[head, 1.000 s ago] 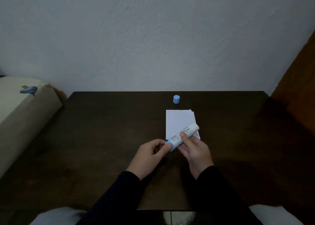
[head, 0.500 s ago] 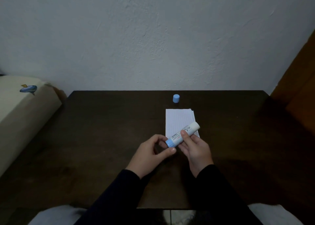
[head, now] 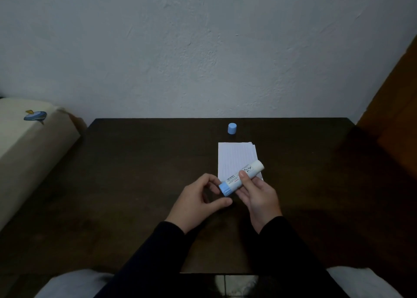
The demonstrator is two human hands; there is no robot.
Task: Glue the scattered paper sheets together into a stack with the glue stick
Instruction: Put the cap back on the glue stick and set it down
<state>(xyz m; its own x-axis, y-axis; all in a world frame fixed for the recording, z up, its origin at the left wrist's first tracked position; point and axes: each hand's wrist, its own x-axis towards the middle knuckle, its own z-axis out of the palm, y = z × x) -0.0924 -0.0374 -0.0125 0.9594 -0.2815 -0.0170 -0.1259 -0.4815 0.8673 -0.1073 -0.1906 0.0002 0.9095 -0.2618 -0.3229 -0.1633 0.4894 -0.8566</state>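
While I sit at the dark brown wooden table, the small light-blue plastic cap stands upright near its far edge, apart from everything, and the neat stack of white lined paper sheets lies just before it, a little right of the middle. My hands hover over the near end of this stack and hide its near edge. My right hand grips the white cylindrical glue stick with a light-blue base around its middle, the thumb lying on top of the label. The stick is tilted, its blue base pointing to the near left and its white end over the paper. My left hand curls its fingers around the blue base; the thumb is below it, not touching. Both sleeves are dark. Behind the table rises a rough pale wall; at the left stands a cream cushion with a blue print, at the right a brown wooden panel.
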